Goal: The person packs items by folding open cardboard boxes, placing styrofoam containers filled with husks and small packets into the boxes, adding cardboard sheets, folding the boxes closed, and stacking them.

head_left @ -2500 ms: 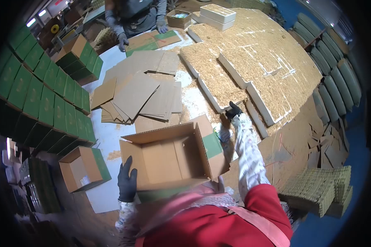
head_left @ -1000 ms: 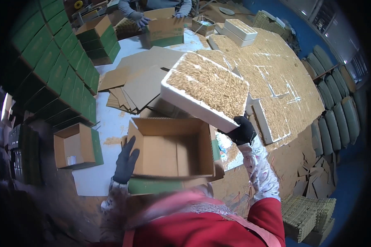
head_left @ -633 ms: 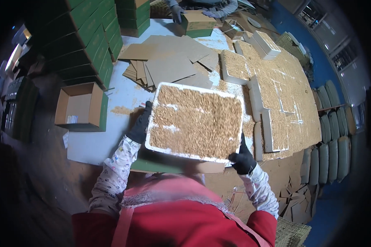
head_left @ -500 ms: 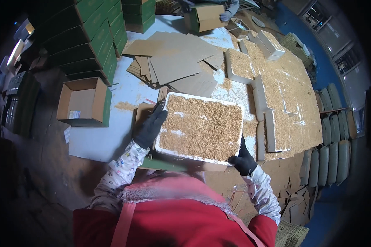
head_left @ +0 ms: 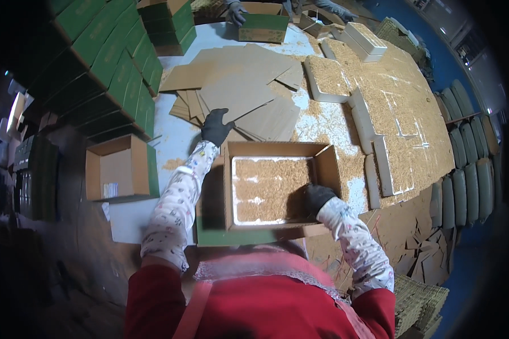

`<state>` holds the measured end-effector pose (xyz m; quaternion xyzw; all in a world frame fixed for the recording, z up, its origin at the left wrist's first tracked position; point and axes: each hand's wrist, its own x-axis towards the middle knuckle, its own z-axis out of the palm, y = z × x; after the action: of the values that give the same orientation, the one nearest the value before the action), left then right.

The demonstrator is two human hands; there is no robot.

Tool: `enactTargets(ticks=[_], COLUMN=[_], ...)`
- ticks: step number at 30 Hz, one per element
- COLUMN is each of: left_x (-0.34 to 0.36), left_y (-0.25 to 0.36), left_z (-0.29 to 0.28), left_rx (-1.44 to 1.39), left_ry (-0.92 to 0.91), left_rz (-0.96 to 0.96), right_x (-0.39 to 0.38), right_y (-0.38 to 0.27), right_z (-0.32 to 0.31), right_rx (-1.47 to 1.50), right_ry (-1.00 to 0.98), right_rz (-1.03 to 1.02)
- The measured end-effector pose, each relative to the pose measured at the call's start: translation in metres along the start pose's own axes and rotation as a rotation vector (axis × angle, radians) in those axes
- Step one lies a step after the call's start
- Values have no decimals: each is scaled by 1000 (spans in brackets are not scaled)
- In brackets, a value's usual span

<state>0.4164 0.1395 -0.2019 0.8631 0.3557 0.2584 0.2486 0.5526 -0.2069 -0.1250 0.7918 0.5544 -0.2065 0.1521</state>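
**Tray down in the box, one hand in, one hand out**

Far to my left stand stacks of green cartons point(head_left: 104, 62), and nearer me an open cardboard box point(head_left: 119, 172) with a green side sits alone on the pale table point(head_left: 172, 141).

My left hand point(head_left: 215, 127), in a dark glove, is stretched out past the far left corner of the open carton point(head_left: 325, 169) in front of me. Its fingers are spread and it grips nothing; it hovers at the near edge of the loose pile of flat cardboard sheets point(head_left: 237, 93), and I cannot tell whether it touches them.

Inside the carton lies the white foam tray point(head_left: 268, 189), filled with tan straw-like material, flat on the bottom and fitting close to the walls.

My right hand point(head_left: 318, 198), also gloved, is down inside the carton at the tray's right edge. The fingers curl toward the tray, but I cannot tell if they are clamped on its rim or just resting against it.

Further right, more filled foam trays point(head_left: 379, 113) lie side by side across the table. At the far end another person's gloved hand point(head_left: 236, 11) rests on a green carton point(head_left: 264, 27).
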Motion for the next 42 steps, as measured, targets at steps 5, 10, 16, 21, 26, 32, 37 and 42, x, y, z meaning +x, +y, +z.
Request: enactTargets(ticks=[5,10,16,21,26,32,37,42], left_x=[64,89,101,86,76,65,23,-105], left_y=[41,-8,19,42,41,39,156,203], left_z=[42,73,78,66,43,17,-76,-101], left_rx=[750,642,754,697,450,363,310,-35], left_ry=[-299,-458,-499,-530,-596,-410,-54,-948], left_rz=[-62,0,105,61,218,381,494,634], right_x=[-54,-53,34,68,66,78,81,6], right_y=[1,88,135,125,152,169,182,112], right_z=[-48,5,119,143,157,183,199,21], right_rx=[486,866,602,517,853,986,1265,1572], right_ry=[788,914,514,476,328,336,523,1045], right_rz=[-76,485,665,628,509,400,537,271])
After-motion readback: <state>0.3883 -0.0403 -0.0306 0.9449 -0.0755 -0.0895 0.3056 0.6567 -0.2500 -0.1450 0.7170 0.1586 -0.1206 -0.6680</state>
